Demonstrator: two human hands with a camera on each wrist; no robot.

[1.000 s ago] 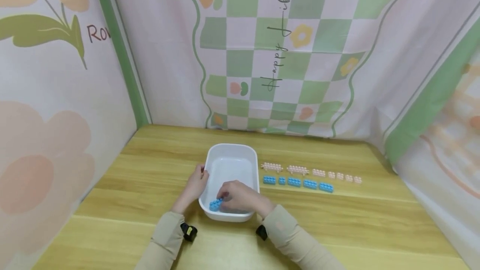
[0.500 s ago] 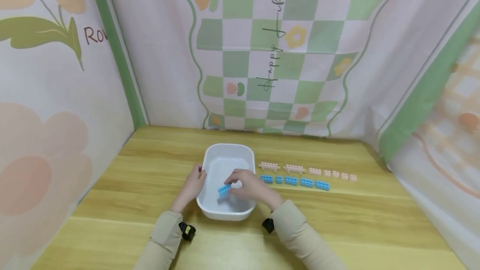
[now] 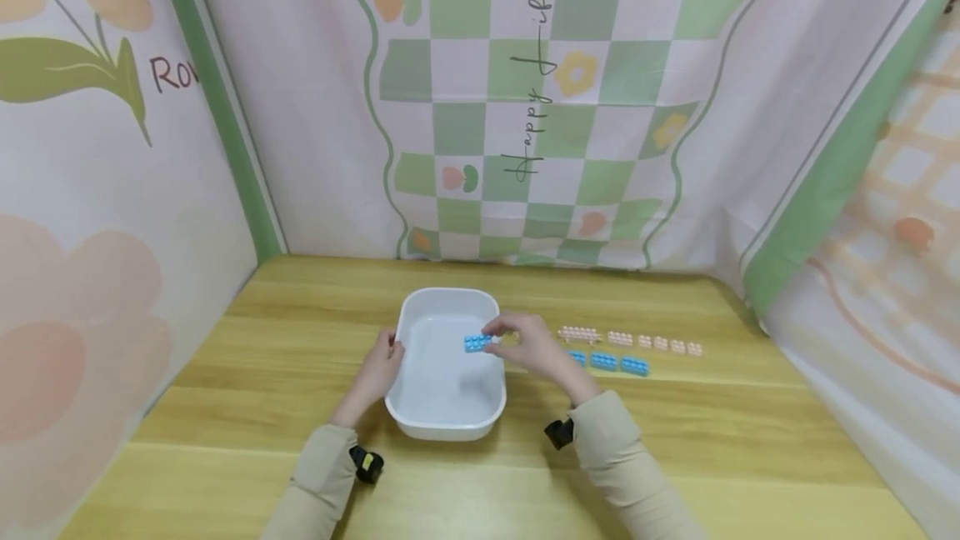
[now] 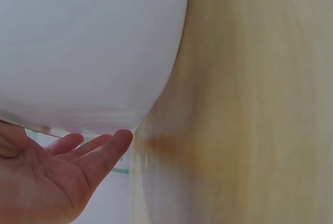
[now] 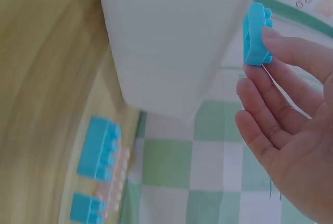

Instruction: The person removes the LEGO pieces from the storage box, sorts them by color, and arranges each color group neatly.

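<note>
My right hand [image 3: 528, 348] pinches a blue toy building brick [image 3: 477, 343] between thumb and fingers, over the right side of the white tub [image 3: 446, 432]. In the right wrist view the studded brick [image 5: 255, 35] shows above the tub's rim, its studs toward the thumb, and the other fingers are loosely bent. My left hand [image 3: 375, 373] holds the tub's left wall at the rim. The left wrist view shows the fingertips [image 4: 123, 137] against the tub's outer side; the thumb is mostly hidden. No bricks show inside the tub.
Right of the tub, a row of blue bricks [image 3: 634, 366] lies on the wooden table [image 3: 720, 440], partly hidden by my right hand. Behind it runs a row of pale pink pieces [image 3: 620, 338]. A patterned curtain [image 3: 555, 215] hangs at the table's far edge.
My right hand has lifted the blue brick from the tub's near floor and carried it away from me and right, up to the right rim. The left hand stays on the tub.
</note>
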